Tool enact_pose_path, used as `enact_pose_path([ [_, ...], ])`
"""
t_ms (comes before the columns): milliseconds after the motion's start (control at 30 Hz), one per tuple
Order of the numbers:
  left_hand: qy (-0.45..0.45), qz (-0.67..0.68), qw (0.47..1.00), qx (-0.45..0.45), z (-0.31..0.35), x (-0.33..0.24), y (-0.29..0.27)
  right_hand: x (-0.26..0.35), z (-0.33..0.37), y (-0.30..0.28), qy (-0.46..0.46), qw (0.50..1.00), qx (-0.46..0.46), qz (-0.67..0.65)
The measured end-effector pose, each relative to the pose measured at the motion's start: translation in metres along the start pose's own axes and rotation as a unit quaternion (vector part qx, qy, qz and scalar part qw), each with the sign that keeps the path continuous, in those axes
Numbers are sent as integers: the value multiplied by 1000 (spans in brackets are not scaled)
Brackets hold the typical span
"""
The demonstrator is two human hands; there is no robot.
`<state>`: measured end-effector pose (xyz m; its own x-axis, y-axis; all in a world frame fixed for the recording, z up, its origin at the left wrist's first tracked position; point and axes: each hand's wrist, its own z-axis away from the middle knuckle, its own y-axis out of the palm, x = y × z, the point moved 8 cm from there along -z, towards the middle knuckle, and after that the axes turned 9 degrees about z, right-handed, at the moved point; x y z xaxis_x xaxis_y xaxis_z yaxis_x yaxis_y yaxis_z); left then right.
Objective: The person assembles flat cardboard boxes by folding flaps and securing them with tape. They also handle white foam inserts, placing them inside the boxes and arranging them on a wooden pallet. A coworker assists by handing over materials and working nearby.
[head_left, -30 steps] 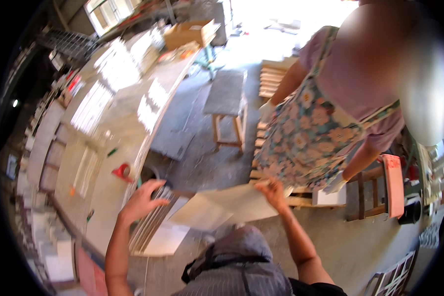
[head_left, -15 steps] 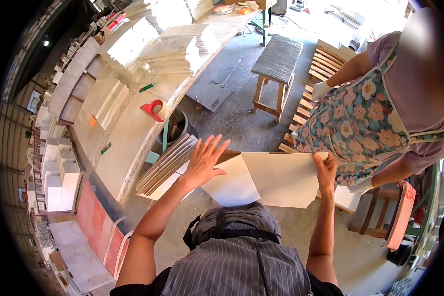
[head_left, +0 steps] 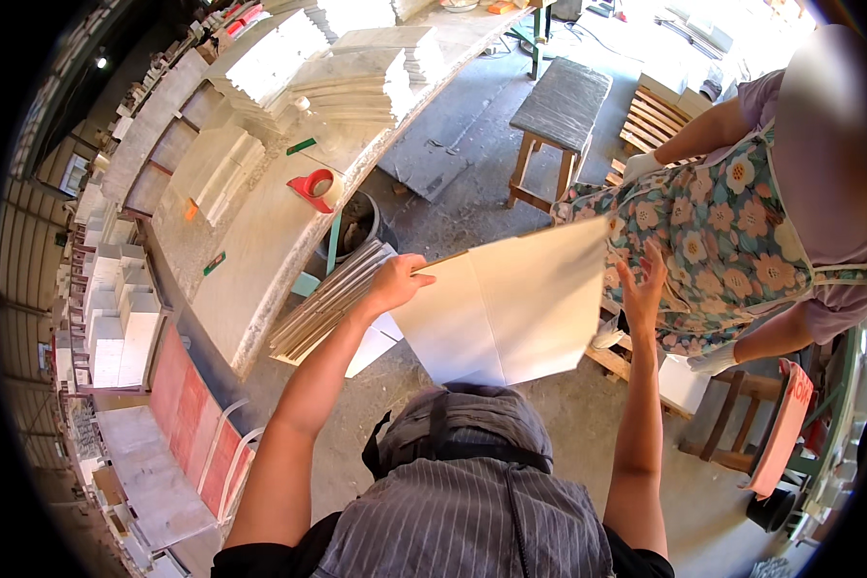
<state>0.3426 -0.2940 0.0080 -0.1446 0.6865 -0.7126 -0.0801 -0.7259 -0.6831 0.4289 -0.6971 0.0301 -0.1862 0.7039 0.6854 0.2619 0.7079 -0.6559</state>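
Seeing red lettering on the orange panel (head_left: 778,429) at far right. Your left hand (head_left: 395,286) now pinches the left edge of the creased cardboard sheet (head_left: 539,303); half a second ago it was spread open. Your right hand (head_left: 643,289) let go, fingers open just beside. Sheet's ahead of you, right of the cardboard stack (head_left: 332,299).

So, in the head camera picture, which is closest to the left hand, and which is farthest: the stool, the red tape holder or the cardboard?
1. Cardboard: nearest, its left edge in the grip of the left hand.
2. Red tape holder: ahead and to the left, on the table.
3. Stool: farthest, ahead and to the right.
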Motion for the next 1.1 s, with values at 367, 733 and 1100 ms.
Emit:
enact_pose_path([
  [367,-78,91,988,-94,46,88,-46,-46,105,86,182,942,204,-193],
  [733,-35,-18,985,-165,66,98,-68,11,144,148,199,876,356,-257],
  [1100,164,-258,949,-72,112,-48,77,61,242,229,566,552,362,-494],
])
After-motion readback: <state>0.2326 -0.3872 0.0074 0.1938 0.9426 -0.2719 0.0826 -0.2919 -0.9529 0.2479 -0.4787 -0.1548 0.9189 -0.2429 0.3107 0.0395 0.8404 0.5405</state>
